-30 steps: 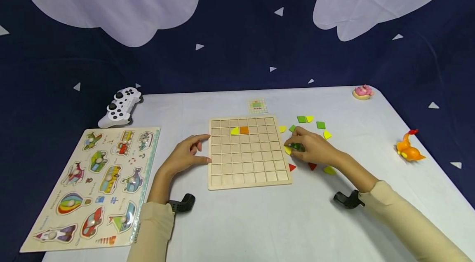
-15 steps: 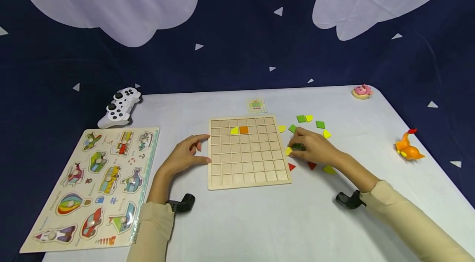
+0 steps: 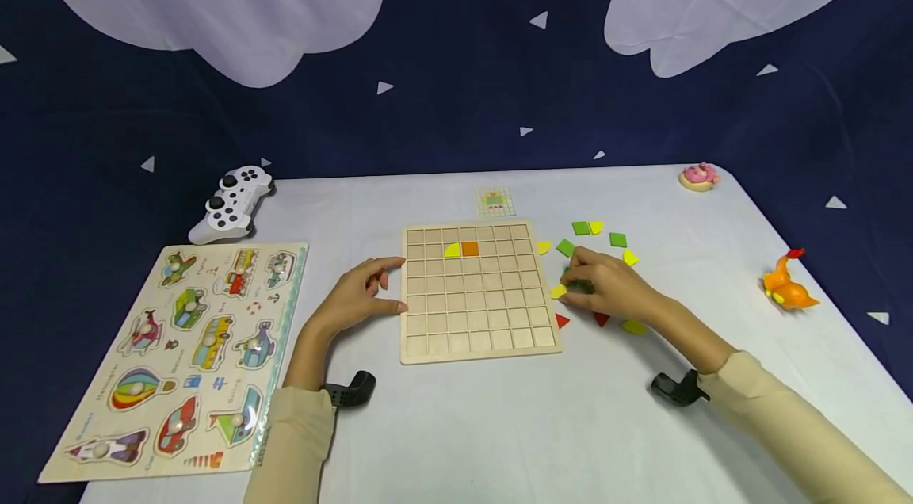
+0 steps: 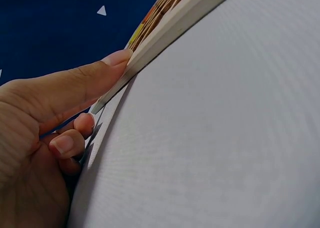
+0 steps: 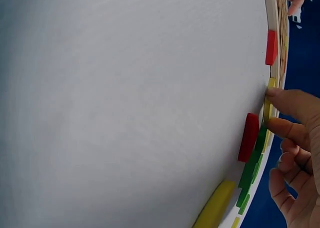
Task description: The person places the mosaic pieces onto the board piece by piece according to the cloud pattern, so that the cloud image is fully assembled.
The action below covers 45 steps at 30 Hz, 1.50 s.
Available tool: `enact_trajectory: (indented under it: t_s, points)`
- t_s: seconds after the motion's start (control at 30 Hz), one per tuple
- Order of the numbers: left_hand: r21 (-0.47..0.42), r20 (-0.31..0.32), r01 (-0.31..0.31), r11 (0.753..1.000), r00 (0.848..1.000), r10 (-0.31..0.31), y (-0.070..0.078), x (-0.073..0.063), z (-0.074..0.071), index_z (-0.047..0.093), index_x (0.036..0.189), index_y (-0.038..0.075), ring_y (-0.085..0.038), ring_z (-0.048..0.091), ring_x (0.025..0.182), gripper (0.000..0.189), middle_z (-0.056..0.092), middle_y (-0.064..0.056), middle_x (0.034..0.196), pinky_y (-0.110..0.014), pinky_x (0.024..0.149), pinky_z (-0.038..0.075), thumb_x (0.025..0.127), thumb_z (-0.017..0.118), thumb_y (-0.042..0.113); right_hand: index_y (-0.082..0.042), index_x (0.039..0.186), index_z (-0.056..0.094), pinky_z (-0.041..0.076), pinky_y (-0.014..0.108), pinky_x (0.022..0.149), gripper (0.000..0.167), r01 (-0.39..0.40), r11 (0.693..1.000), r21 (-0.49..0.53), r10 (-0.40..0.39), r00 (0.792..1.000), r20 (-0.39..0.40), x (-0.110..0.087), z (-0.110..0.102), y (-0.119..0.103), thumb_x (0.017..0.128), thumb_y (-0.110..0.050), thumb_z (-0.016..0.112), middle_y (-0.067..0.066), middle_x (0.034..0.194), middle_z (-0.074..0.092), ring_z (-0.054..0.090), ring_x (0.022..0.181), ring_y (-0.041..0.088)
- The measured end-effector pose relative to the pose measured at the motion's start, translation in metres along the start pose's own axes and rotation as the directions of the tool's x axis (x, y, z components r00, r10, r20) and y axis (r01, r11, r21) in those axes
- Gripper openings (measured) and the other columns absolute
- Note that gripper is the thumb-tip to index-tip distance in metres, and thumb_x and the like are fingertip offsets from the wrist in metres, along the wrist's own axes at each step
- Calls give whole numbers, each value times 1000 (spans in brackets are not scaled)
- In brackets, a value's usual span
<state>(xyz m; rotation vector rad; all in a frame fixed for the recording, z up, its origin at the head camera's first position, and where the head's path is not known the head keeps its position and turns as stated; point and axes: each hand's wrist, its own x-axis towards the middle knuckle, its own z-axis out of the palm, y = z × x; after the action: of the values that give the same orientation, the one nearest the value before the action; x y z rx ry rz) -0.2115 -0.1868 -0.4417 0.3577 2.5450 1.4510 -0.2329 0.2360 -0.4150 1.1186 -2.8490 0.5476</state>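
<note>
A wooden grid board (image 3: 467, 306) lies mid-table in the head view. Set in its cells, side by side, are a yellow quarter-circle tile (image 3: 452, 251) and an orange square tile (image 3: 470, 249). My left hand (image 3: 357, 298) touches the board's left edge with spread thumb and index finger; in the left wrist view the thumb (image 4: 118, 57) rests on that edge. Just off the right edge, my right hand (image 3: 609, 282) pinches another yellow quarter-circle tile (image 5: 268, 103) between thumb and finger. Green tiles lie partly hidden under this hand. Nearby are red triangle tiles (image 3: 562, 321).
Loose green square tiles (image 3: 617, 239) and yellow tiles (image 3: 633, 327) lie around the right hand. A small pattern card (image 3: 494, 202) is behind the board. At left are a picture puzzle (image 3: 178, 361) and a white game controller (image 3: 234, 205); at right, an orange toy (image 3: 787, 286) and pink figurine (image 3: 699, 177).
My right hand has shifted slightly to the right, away from the board, with the yellow tile between its fingertips. The left hand stays at the board's edge.
</note>
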Motion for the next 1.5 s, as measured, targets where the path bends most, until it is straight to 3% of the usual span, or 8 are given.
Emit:
enact_trajectory:
  t_s: [0.33, 0.53, 0.73, 1.03, 1.5]
  points:
    - [3, 1, 2, 1000, 1000, -2, -2, 0, 0, 55, 140, 7, -17, 36, 73, 74, 47, -7, 93, -28, 69, 31, 74, 86, 15, -10, 87, 77, 47, 28, 67, 22, -27, 999, -24, 26, 999, -48, -8, -4, 3, 73, -24, 88, -4, 88, 53, 50, 76, 9]
    - [-4, 1, -4, 1000, 1000, 4, -3, 1, 0, 55, 140, 5, -17, 36, 73, 74, 48, -9, 94, -29, 68, 31, 74, 86, 16, -9, 88, 76, 49, 28, 67, 21, -38, 999, 27, 40, 997, -66, -5, -5, -1, 73, -19, 88, -1, 89, 53, 53, 77, 12]
    - [10, 2, 3, 1000, 1000, -3, -3, 2, 0, 55, 140, 6, -16, 37, 73, 74, 47, -7, 93, -28, 69, 31, 74, 86, 15, -10, 89, 76, 48, 26, 67, 20, -27, 997, 67, 31, 997, -64, 12, -3, -10, 75, -20, 86, 0, 91, 53, 54, 78, 14]
    - [17, -6, -1, 1000, 1000, 1, -3, 2, 1, 55, 140, 7, -16, 38, 74, 75, 48, -6, 93, -28, 69, 32, 73, 87, 16, -10, 90, 76, 46, 27, 66, 15, 48, 994, 103, -43, 998, -49, 46, 5, -26, 79, -19, 82, 0, 91, 56, 53, 76, 14]
    - [16, -5, -8, 1000, 1000, 8, -2, 1, 0, 56, 139, 7, -16, 37, 74, 74, 49, -7, 93, -29, 69, 32, 73, 87, 16, -7, 91, 77, 47, 28, 67, 18, 77, 992, 97, -77, 997, -9, 83, 20, -51, 82, -23, 81, 3, 91, 56, 52, 75, 14]
